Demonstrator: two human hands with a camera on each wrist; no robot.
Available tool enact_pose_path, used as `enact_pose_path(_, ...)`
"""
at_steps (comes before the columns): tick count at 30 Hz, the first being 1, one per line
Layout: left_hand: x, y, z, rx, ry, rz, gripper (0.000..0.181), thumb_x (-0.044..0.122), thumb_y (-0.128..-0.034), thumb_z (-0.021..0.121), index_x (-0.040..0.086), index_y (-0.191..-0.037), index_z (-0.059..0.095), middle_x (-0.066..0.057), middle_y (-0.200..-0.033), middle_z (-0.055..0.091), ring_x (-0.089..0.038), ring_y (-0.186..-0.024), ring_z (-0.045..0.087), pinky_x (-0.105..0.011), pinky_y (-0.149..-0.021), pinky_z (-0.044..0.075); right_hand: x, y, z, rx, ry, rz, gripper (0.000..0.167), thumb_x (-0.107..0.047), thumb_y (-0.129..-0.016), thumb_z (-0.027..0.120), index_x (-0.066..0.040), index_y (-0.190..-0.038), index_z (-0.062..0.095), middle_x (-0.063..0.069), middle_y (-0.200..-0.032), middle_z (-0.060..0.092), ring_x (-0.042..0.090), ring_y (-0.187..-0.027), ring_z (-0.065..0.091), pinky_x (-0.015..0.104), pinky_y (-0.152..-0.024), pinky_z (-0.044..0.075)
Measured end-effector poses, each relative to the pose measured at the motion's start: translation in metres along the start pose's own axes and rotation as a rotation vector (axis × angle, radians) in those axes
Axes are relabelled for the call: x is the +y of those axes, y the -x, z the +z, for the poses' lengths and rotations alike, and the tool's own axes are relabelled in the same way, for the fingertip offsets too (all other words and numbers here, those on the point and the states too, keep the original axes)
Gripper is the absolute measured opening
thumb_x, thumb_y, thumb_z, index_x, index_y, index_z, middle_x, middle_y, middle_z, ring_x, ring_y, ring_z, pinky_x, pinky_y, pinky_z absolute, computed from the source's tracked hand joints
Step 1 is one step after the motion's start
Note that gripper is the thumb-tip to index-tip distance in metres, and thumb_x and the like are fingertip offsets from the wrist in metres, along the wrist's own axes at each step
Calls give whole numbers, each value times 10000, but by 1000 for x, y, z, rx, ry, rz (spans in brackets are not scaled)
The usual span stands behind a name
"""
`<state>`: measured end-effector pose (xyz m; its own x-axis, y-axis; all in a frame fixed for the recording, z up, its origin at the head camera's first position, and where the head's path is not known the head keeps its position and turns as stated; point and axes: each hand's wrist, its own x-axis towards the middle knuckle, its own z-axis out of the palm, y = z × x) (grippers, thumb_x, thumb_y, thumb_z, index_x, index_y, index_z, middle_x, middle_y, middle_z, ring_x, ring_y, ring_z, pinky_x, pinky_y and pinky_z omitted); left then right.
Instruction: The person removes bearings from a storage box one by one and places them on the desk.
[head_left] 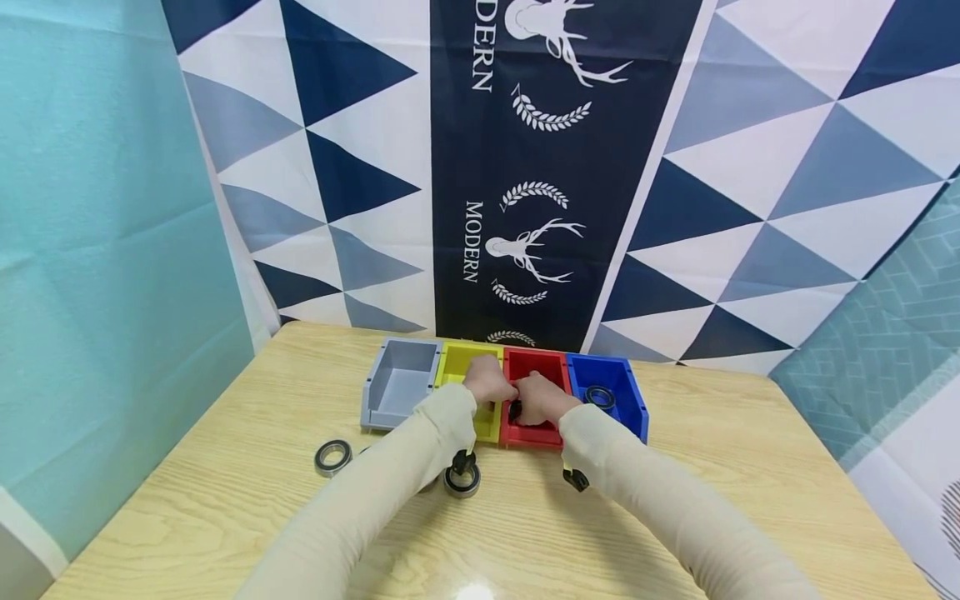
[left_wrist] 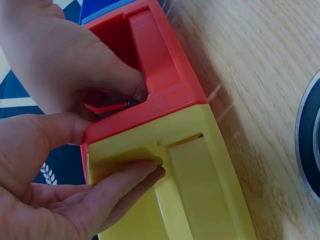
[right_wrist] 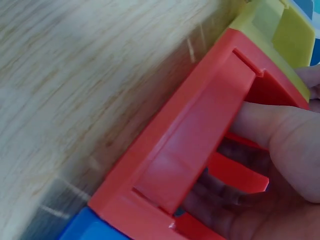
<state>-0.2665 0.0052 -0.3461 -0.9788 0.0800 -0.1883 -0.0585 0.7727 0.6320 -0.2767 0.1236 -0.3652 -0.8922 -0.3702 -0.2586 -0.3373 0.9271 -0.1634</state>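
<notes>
Left hand: spreading wide, straddling yellow bin and red bin, probably steadying them
Right hand: reaching inside red bin; grip hidden, cannot tell
Red bin: abutting yellow bin

1. The dark navy vertical panel of the patterned wall covering bears the white, capital-lettered word "MODERN", turned sideways and reading downward.
2. Higher on this panel, white capital letters "DERN" run the same way, cut off above by the head view's upper edge.
3. No other lettering is readable.
</notes>
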Motion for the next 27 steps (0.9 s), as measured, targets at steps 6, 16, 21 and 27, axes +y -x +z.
enact_pose_path(6,1,4,0,16,13,-6,213,131,-777,734,-9,-882,613,-77,-715,581,-205,-599,619,-298,-635,585,4,0,3,20,-13,-12,504,-79,-742,764,-76,-1227,627,100,-981,663,235,-950,486,410,-948,504)
enact_pose_path(16,0,1,1,17,-3,-23,182,142,-776,726,24,-812,593,-55,-671,560,-183,-577,599,-271,-602,573,-4,1,9,123,-22,35,270,-109,-730,795,-52,-971,688,113,-922,712,214,-769,588,390,-872,562)
enact_pose_path(21,1,1,1,18,2,-26,160,126,-772,709,29,-789,583,-45,-636,523,-168,-534,554,-248,-550,545,-11,4,9,146,-33,112,259,-104,-741,785,-38,-969,682,127,-924,712,221,-756,600,417,-865,569)
enact_pose_path(27,1,0,0,20,-6,-21,183,134,-771,709,45,-701,565,-25,-581,499,-159,-509,553,-256,-539,549,-14,4,9,162,-37,131,233,-106,-739,786,-29,-936,687,128,-897,714,214,-737,619,408,-856,574)
